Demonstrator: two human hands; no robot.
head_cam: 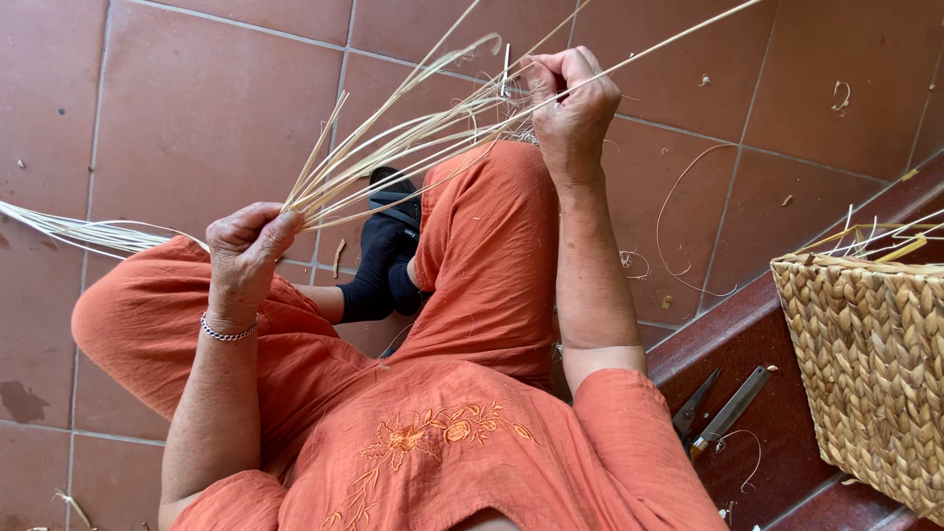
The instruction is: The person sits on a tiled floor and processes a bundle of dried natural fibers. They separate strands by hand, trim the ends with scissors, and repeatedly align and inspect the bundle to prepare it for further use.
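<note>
A bundle of long pale straw strands (393, 147) fans out between my two hands above my lap. My left hand (246, 246), with a silver bracelet on the wrist, pinches the gathered end of the bundle at the left. My right hand (570, 103) is raised higher at the top centre, closed on several of the strands and pulling them taut. More strands (79, 231) trail off to the left over the floor. I sit in orange clothes with a black sock showing between my knees.
A woven straw basket (870, 374) stands on the dark red step at the right, loose strands poking from its top. Metal shears (718, 413) lie on the step beside it. Straw scraps litter the reddish tile floor (197, 98).
</note>
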